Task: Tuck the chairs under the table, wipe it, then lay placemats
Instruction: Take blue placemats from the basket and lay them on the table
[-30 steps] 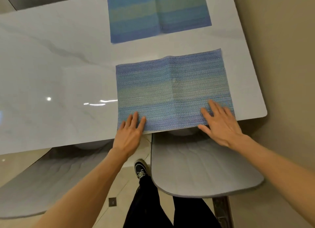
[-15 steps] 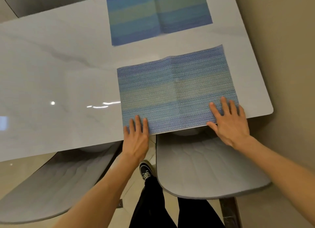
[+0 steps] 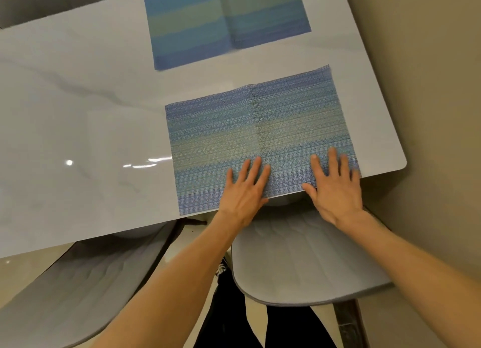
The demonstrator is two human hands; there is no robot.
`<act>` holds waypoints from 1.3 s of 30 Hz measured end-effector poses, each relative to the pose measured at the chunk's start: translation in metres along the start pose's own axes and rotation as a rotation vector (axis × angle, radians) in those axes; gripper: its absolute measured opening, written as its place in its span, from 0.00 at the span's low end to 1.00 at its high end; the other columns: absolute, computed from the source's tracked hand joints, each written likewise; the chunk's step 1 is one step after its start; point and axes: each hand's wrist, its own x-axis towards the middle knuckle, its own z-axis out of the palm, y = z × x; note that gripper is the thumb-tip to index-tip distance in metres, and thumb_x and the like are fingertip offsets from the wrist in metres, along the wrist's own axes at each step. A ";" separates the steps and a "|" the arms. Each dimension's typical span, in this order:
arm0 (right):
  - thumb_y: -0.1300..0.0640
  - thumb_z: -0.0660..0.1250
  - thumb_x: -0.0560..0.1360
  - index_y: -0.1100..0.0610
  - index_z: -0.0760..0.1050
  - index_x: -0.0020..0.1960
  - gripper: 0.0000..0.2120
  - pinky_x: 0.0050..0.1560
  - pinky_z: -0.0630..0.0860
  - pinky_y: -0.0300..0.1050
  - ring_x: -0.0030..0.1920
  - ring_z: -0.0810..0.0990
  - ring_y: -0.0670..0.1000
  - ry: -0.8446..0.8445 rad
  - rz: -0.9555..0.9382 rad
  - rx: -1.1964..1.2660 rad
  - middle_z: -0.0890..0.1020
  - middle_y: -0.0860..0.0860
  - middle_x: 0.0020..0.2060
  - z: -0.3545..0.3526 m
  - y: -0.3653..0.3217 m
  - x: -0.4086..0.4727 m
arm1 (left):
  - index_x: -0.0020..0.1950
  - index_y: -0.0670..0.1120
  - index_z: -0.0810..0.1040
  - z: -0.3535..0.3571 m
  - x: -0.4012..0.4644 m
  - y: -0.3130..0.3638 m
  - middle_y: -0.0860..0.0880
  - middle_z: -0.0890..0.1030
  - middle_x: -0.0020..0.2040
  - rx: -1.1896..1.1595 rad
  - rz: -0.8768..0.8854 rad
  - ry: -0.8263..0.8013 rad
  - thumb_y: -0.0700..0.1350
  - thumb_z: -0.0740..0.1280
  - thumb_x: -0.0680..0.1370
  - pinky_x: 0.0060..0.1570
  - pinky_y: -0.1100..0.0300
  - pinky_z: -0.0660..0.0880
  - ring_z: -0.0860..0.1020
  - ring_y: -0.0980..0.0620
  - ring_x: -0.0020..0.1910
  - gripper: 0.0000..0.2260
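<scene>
A blue-green woven placemat [image 3: 255, 134] lies flat on the white marble table [image 3: 78, 113], its near edge at the table's front edge. My left hand [image 3: 246, 189] rests flat on the mat's near middle, fingers spread. My right hand [image 3: 335, 186] presses flat on the mat's near right corner. A second placemat [image 3: 223, 19] of the same kind lies further back on the table. Two grey chairs are pushed part way under the table: one [image 3: 307, 259] right below my hands, another [image 3: 78, 282] at the lower left.
A beige wall [image 3: 429, 87] runs close along the table's right end. My dark trousers and one shoe [image 3: 223, 269] show between the chairs over a pale tiled floor. A further chair back [image 3: 52, 1] shows at the top left.
My left hand has slid right along the mat's near edge, from the left corner toward the middle. The right hand stays at the right corner. The view has shifted slightly.
</scene>
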 end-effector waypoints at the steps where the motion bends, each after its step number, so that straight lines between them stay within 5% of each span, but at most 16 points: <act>1: 0.35 0.49 0.78 0.51 0.50 0.79 0.35 0.69 0.60 0.66 0.75 0.53 0.67 -0.001 0.009 0.002 0.51 0.62 0.77 0.001 0.001 -0.001 | 0.81 0.50 0.40 0.001 0.000 0.002 0.46 0.38 0.81 0.000 -0.002 0.002 0.59 0.58 0.82 0.76 0.36 0.49 0.40 0.42 0.80 0.36; 9: 0.35 0.47 0.79 0.50 0.44 0.79 0.34 0.72 0.56 0.64 0.76 0.50 0.65 -0.087 0.019 0.021 0.46 0.60 0.78 -0.014 -0.001 -0.005 | 0.81 0.50 0.46 -0.017 -0.008 0.009 0.44 0.42 0.81 -0.016 -0.006 -0.078 0.53 0.61 0.83 0.75 0.37 0.54 0.44 0.38 0.79 0.32; 16: 0.44 0.56 0.81 0.54 0.69 0.70 0.22 0.68 0.64 0.54 0.70 0.65 0.58 0.015 0.022 0.191 0.67 0.57 0.71 -0.070 -0.008 -0.064 | 0.67 0.45 0.74 -0.090 -0.012 0.032 0.43 0.73 0.66 0.049 0.159 -0.248 0.53 0.61 0.82 0.67 0.40 0.67 0.70 0.41 0.66 0.18; 21: 0.51 0.57 0.81 0.56 0.75 0.64 0.17 0.61 0.67 0.49 0.65 0.69 0.58 0.122 0.227 0.328 0.70 0.55 0.67 -0.107 -0.017 -0.140 | 0.65 0.43 0.76 -0.144 -0.041 0.075 0.42 0.78 0.63 0.071 0.384 -0.203 0.53 0.60 0.83 0.60 0.49 0.74 0.77 0.42 0.60 0.18; 26: 0.55 0.59 0.80 0.59 0.77 0.54 0.11 0.55 0.70 0.52 0.59 0.72 0.59 0.286 0.418 0.379 0.74 0.56 0.58 -0.129 -0.023 -0.256 | 0.51 0.42 0.80 -0.179 -0.099 0.140 0.42 0.82 0.52 0.074 0.705 -0.069 0.52 0.59 0.82 0.51 0.50 0.77 0.79 0.43 0.51 0.16; 30: 0.57 0.62 0.77 0.62 0.78 0.53 0.10 0.54 0.74 0.54 0.56 0.74 0.61 0.397 0.740 0.375 0.76 0.59 0.52 -0.125 -0.016 -0.381 | 0.44 0.44 0.78 -0.178 -0.174 0.237 0.42 0.83 0.50 0.159 1.005 -0.053 0.52 0.61 0.81 0.47 0.52 0.75 0.80 0.41 0.51 0.14; 32: 0.58 0.62 0.76 0.62 0.78 0.54 0.11 0.54 0.73 0.54 0.56 0.75 0.61 0.436 0.897 0.351 0.78 0.59 0.52 -0.122 -0.012 -0.439 | 0.48 0.46 0.81 -0.171 -0.214 0.280 0.43 0.83 0.52 0.193 1.119 -0.059 0.53 0.61 0.81 0.49 0.53 0.75 0.80 0.42 0.53 0.13; 39: 0.58 0.63 0.75 0.61 0.77 0.53 0.10 0.50 0.73 0.52 0.55 0.75 0.60 0.399 1.348 0.230 0.78 0.58 0.51 -0.096 -0.013 -0.641 | 0.45 0.44 0.80 -0.122 -0.387 0.410 0.39 0.83 0.51 0.267 1.518 -0.104 0.53 0.61 0.81 0.47 0.54 0.73 0.80 0.39 0.54 0.15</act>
